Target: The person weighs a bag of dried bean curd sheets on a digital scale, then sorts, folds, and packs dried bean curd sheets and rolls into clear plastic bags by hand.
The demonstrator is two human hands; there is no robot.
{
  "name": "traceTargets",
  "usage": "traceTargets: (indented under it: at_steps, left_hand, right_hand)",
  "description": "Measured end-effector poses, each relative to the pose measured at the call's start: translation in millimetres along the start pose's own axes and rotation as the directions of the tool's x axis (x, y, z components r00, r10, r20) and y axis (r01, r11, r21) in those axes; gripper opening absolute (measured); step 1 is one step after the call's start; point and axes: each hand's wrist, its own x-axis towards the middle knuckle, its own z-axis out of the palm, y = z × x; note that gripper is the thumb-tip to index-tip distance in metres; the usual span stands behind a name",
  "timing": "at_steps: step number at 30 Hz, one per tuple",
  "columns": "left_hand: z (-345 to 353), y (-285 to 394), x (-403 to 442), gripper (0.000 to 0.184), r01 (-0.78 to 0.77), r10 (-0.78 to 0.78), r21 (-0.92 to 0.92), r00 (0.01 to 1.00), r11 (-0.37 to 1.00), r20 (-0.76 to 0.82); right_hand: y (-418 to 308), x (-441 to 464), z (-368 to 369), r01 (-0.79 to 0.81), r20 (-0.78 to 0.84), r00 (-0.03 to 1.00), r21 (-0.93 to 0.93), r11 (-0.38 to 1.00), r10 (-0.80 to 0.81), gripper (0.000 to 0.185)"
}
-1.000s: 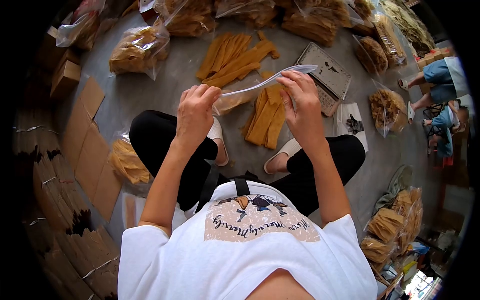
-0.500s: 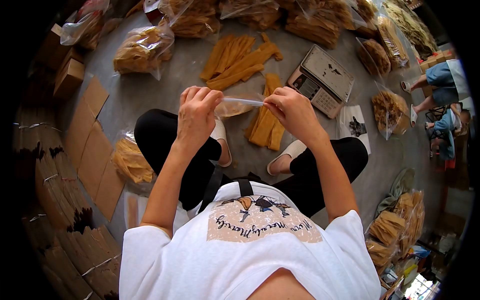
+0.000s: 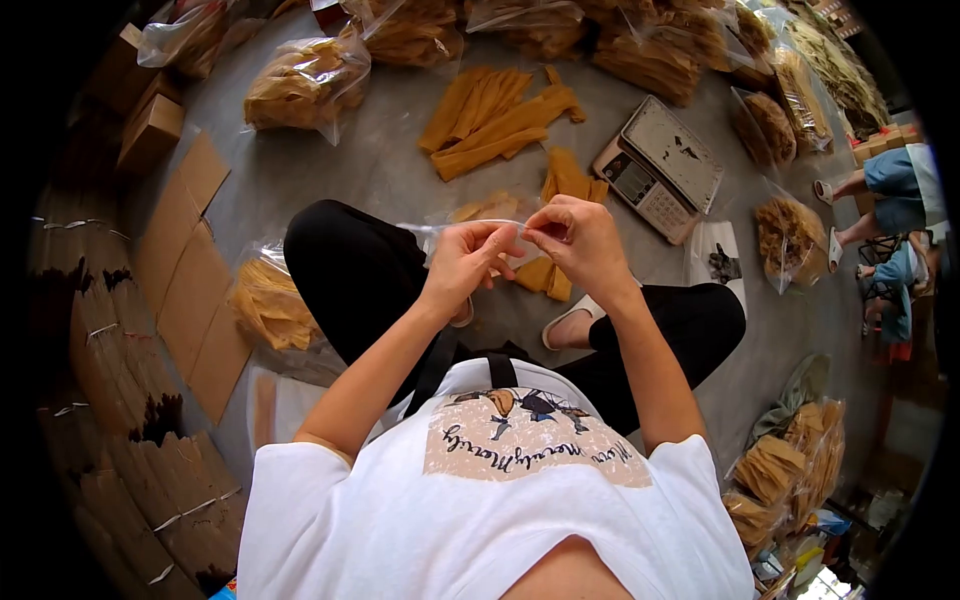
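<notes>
A clear plastic bag with a white top edge is held up in front of my knees, with yellowish pieces showing through it. My right hand pinches the edge at its right end. Beside it, almost touching, my left hand has thumb and forefinger on the same edge, its other fingers loosely curled. Flat, yellow-brown dried strips lie on the floor beyond and partly behind my hands. Another pile of dried strips lies farther out.
A digital scale stands right of the strips. Filled plastic bags ring the far floor, and another filled bag sits by my left knee. Flattened cardboard and stacked bundles are at left. A seated person shows at far right.
My left hand has slid right along the bag's edge, from its left end to beside my right hand. My right hand still pinches the right end. The view has shifted slightly.
</notes>
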Motion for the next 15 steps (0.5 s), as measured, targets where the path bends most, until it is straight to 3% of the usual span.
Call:
traceTargets:
  at_steps: [4, 6, 8, 9, 10, 12, 13, 15]
  left_hand:
    - [7.8, -13.2, 0.0, 0.033, 0.032, -0.043, -0.166, 0.997, 0.986, -0.06]
    - [4.3, -26.7, -2.3, 0.034, 0.115, -0.111, -0.226, 0.993, 0.967, 0.03]
    - [5.2, -29.5, -10.0, 0.025, 0.076, -0.07, -0.25, 0.997, 0.965, 0.033]
    - [9.5, -22.0, -15.7, 0.022, -0.191, 0.206, 0.119, 0.969, 0.974, -0.136]
    - [13.8, -15.1, -19.8, 0.023, -0.36, 0.501, 0.499, 0.846, 0.789, -0.183]
    - [13.6, -7.5, -3.6, 0.032, -0.524, 0.789, 0.666, 0.593, 0.532, -0.164]
    - [11.2, -8.9, 3.0, 0.028, -0.556, 0.776, 0.663, 0.628, 0.501, -0.06]
    - [6.0, -15.7, 7.2, 0.015, -0.52, 0.526, 0.475, 0.84, 0.71, 0.133]
  right_hand:
    - [-5.4, -6.8, 11.0, -0.037, -0.01, 0.999, -0.006, 0.999, 0.037, 0.007]
    - [-6.6, -6.1, 13.2, -0.057, -0.017, 0.998, -0.011, 0.998, 0.057, 0.006]
    - [-5.5, -7.4, 17.0, -0.067, -0.059, 0.996, 0.093, 0.993, 0.073, 0.008]
    - [-5.6, -6.7, 16.2, -0.068, -0.057, 0.996, 0.093, 0.993, 0.074, 0.008]
    - [-6.2, -5.7, 14.0, -0.017, -0.038, 0.999, 0.052, 0.999, 0.019, 0.008]
    - [-11.4, -6.5, 11.6, 0.032, -0.02, 0.999, 0.009, 0.999, -0.032, 0.009]
    - [-15.1, -6.0, 10.7, 0.084, 0.028, 0.996, -0.026, 0.996, -0.084, 0.01]
    - [-16.7, -5.2, 8.9, 0.148, 0.081, 0.986, -0.061, 0.987, -0.143, 0.011]
